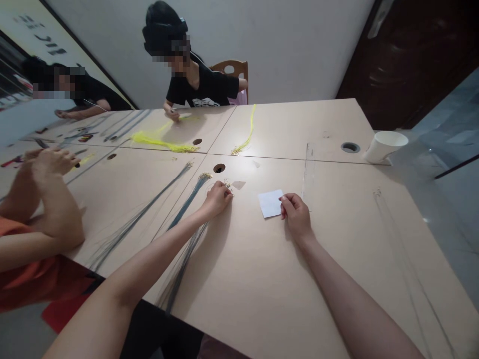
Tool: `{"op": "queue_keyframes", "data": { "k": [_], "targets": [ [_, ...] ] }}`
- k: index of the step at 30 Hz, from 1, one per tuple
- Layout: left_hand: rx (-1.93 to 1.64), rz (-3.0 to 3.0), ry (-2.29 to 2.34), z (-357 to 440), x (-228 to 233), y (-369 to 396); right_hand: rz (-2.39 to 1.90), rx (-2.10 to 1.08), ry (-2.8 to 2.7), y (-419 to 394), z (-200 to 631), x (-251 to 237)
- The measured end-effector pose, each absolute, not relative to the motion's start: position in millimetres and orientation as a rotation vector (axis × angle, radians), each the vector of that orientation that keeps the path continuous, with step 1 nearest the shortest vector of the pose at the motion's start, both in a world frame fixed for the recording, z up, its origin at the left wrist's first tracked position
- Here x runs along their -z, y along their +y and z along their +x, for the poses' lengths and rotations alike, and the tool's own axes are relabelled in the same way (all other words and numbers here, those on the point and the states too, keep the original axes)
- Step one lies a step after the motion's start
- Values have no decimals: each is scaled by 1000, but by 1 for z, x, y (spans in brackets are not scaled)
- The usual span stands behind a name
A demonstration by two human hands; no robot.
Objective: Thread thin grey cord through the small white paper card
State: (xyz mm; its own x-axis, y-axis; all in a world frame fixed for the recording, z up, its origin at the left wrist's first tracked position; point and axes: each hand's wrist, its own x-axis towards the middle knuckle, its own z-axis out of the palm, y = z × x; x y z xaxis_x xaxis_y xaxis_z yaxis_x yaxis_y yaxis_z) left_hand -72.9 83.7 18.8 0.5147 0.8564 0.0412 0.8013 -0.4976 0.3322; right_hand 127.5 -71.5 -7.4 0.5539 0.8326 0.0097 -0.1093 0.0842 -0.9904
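My left hand (pixel 218 199) is closed at the gold-coloured ends of a bundle of thin dark grey cords (pixel 183 262). Its fingertips pinch among those ends; how many cords they grip is hidden. The bundle runs back under my left forearm to the table's near edge. Between the thumb and fingers of my right hand (pixel 298 215) is a small white paper square (pixel 271 204), held by its right side just over the table. To the left of my left hand lies a blue-grey cord bundle (pixel 190 199) with gold ends.
Another grey bundle (pixel 149 209) lies farther left, with yellow cords (pixel 160 142) beyond. A clear ruler (pixel 309 164), a white cup (pixel 385 145) and a few loose cords (pixel 400 249) are to the right. A co-worker's arms (pixel 48 199) rest at left; two people sit opposite.
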Motion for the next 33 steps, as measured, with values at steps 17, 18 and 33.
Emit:
{"op": "queue_keyframes", "data": {
  "k": [17, 18, 33],
  "targets": [
    [-367, 2540, 1411, -72, -13, 80, -1319, -794, -711, -71, 128, 9],
    [-375, 2535, 1415, -72, -14, 80, -1319, -793, -713, -71, 128, 9],
    [-680, 2296, 1367, -73, -34, 77, -1305, -785, -718, -71, 128, 11]
  ]
}}
